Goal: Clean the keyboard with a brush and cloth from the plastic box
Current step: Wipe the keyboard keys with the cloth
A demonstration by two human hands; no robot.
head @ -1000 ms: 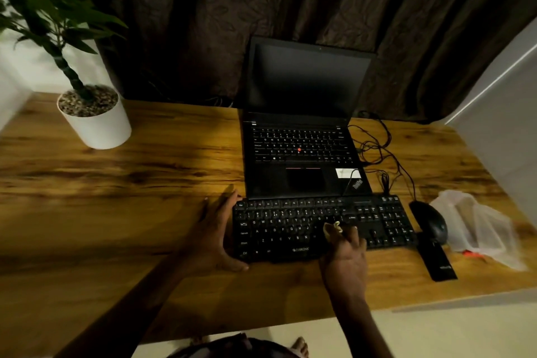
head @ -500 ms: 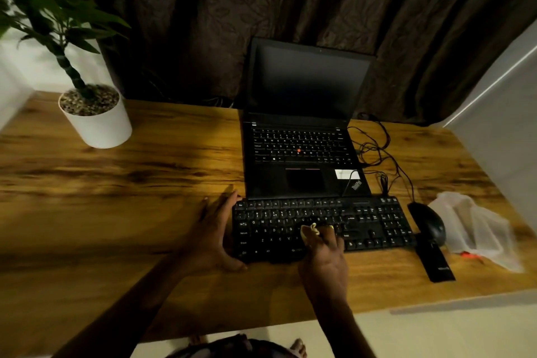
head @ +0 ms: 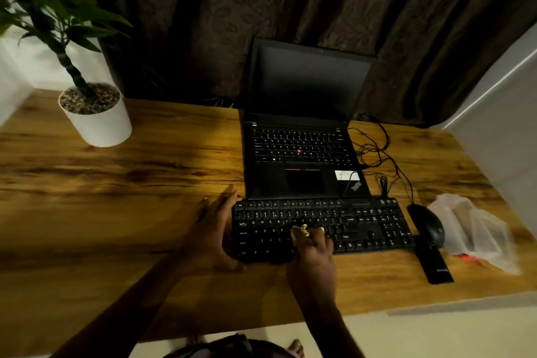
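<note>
The right hand (head: 312, 259), fingers bunched round a small pale crumpled cloth (head: 302, 231), has slid to the left-centre keys of the black plastic keyboard (head: 363, 224), suggesting the wipe nears completion, while the flat, straight-fingered left hand (head: 215, 229) braces the keyboard's left end.

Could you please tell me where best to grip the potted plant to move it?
Probably the white pot round its side wall, coming in low from the near side: the leaves spread above its top, and pebbles fill it nearly to the rim.

Cloth (head: 300, 231) mostly under right hand (head: 314, 260) (only pale corner shows); plant (head: 71, 70) cropped top-left.
</note>
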